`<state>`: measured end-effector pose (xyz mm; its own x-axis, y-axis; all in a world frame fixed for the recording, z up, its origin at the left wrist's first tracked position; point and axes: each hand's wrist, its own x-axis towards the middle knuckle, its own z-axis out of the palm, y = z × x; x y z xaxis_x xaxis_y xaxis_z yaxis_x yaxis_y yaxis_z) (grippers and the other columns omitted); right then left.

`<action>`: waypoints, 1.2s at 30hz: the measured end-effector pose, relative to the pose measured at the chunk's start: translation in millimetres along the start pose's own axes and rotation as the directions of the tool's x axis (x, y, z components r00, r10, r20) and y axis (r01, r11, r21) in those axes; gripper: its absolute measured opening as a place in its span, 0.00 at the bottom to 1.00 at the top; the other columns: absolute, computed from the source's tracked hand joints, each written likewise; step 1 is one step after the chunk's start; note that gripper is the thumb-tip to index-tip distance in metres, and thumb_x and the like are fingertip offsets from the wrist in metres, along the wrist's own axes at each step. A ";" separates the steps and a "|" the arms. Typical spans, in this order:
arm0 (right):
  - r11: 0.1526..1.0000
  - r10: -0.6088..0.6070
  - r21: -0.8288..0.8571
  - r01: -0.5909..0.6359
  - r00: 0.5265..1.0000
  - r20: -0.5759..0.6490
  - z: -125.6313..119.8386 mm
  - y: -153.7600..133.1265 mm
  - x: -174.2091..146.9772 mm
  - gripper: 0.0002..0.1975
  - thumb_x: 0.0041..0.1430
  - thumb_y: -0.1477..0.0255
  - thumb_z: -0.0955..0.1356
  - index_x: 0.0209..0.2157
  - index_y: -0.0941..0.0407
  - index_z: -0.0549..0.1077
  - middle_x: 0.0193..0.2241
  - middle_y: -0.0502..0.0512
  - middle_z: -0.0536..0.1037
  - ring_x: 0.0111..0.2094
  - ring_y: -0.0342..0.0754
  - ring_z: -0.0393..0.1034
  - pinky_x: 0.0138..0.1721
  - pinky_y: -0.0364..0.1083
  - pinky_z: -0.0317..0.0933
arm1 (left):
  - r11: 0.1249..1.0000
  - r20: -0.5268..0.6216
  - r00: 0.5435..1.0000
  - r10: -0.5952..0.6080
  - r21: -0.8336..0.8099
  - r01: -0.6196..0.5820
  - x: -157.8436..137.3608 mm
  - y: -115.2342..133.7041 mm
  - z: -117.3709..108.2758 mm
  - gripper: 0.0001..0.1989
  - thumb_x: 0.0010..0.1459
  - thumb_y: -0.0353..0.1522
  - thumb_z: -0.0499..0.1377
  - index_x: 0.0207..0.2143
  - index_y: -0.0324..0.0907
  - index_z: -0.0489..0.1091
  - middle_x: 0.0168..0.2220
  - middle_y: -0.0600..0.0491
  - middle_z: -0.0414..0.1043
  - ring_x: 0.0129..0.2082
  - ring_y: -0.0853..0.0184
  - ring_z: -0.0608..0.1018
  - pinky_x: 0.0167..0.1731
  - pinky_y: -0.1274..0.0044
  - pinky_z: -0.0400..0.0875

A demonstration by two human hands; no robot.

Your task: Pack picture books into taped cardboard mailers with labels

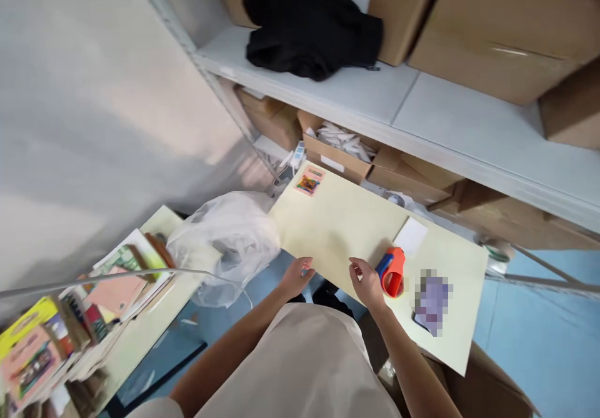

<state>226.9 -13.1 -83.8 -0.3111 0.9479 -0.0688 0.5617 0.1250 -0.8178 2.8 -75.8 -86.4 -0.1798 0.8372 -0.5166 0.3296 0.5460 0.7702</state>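
Holds the left hand (299,275) over the near edge of the tabletop (347,212), toward the near left corner, and the right hand (368,285) over the same edge, just beside an orange-and-blue dispenser (397,265) right of middle, contact unclear; has both hands apart, empty and loosely curled. Has a phone (432,305) nearer the right edge, a white pad (411,235) by the far edge behind the dispenser, and a pink card (310,181) at the far left corner. Seems to be between steps, with nothing taken up; for a grasp of the dispenser, calls for a rightward reach and closing around it
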 end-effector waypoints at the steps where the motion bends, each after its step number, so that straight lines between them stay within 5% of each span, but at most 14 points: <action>1: 1.000 -0.014 -0.016 0.014 1.000 0.020 6.6 -6.9 4.0 0.15 0.60 0.67 0.60 0.43 0.57 0.72 0.33 0.57 0.78 0.29 0.45 0.72 0.35 0.46 0.69 | 1.000 -0.025 1.000 -0.006 -0.019 0.006 -4.5 -7.1 -9.4 0.18 0.52 0.34 0.57 0.46 0.40 0.69 0.48 0.44 0.73 0.44 0.61 0.76 0.42 0.70 0.72; 13: 0.983 -0.146 -0.071 0.170 0.952 0.270 118.3 -117.7 39.0 0.17 0.60 0.62 0.60 0.40 0.58 0.74 0.34 0.60 0.79 0.33 0.49 0.73 0.38 0.49 0.69 | 0.953 -0.324 0.938 -0.126 -0.301 0.024 -75.3 -100.2 -124.8 0.17 0.52 0.35 0.57 0.45 0.40 0.69 0.43 0.46 0.74 0.38 0.65 0.77 0.39 0.72 0.72; 20: 0.931 -0.329 0.042 0.363 0.781 0.531 169.7 -164.3 61.4 0.15 0.60 0.63 0.60 0.39 0.56 0.74 0.37 0.60 0.79 0.36 0.51 0.74 0.38 0.49 0.69 | 0.900 -0.479 0.833 -0.278 -0.432 0.052 -100.6 -122.6 -142.5 0.17 0.53 0.38 0.58 0.44 0.39 0.70 0.43 0.45 0.75 0.38 0.63 0.78 0.38 0.72 0.73; 26: 0.828 -0.468 0.153 0.539 0.514 0.719 216.5 -190.4 87.1 0.14 0.60 0.66 0.60 0.38 0.55 0.75 0.37 0.58 0.79 0.37 0.50 0.74 0.39 0.48 0.69 | 0.836 -0.606 0.682 -0.409 -0.548 0.014 -125.1 -133.2 -139.2 0.19 0.53 0.39 0.58 0.45 0.39 0.70 0.45 0.44 0.74 0.38 0.63 0.77 0.37 0.71 0.73; 29: 0.787 -0.487 0.172 0.593 0.425 0.763 235.2 -201.0 91.3 0.14 0.60 0.66 0.60 0.39 0.55 0.74 0.37 0.58 0.79 0.35 0.50 0.74 0.38 0.48 0.69 | 0.815 -0.636 0.626 -0.452 -0.579 0.000 -136.0 -140.1 -140.7 0.19 0.53 0.38 0.58 0.45 0.38 0.70 0.46 0.44 0.74 0.38 0.62 0.77 0.37 0.70 0.73; 32: 0.753 -0.456 0.119 0.647 0.384 0.802 256.4 -201.2 96.0 0.14 0.59 0.66 0.61 0.40 0.54 0.75 0.33 0.56 0.79 0.31 0.50 0.74 0.37 0.49 0.68 | 0.810 -0.647 0.610 -0.458 -0.587 -0.015 -139.3 -146.7 -148.7 0.20 0.54 0.38 0.57 0.47 0.37 0.69 0.46 0.43 0.73 0.39 0.62 0.77 0.38 0.71 0.73; 36: 0.760 -0.388 0.009 0.650 0.442 0.809 301.7 -193.5 102.9 0.11 0.52 0.66 0.66 0.36 0.55 0.77 0.36 0.59 0.79 0.39 0.53 0.74 0.42 0.52 0.67 | 0.820 -0.625 0.639 -0.448 -0.571 0.016 -133.1 -154.3 -168.0 0.19 0.54 0.37 0.58 0.47 0.37 0.69 0.44 0.43 0.74 0.39 0.62 0.78 0.38 0.71 0.72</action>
<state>-145.1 -28.2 -105.0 -0.9754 0.1335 -0.1754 0.2177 0.7088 -0.6710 -179.8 -266.2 -73.7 -0.8420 0.3106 -0.4411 -0.2621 0.4792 0.8376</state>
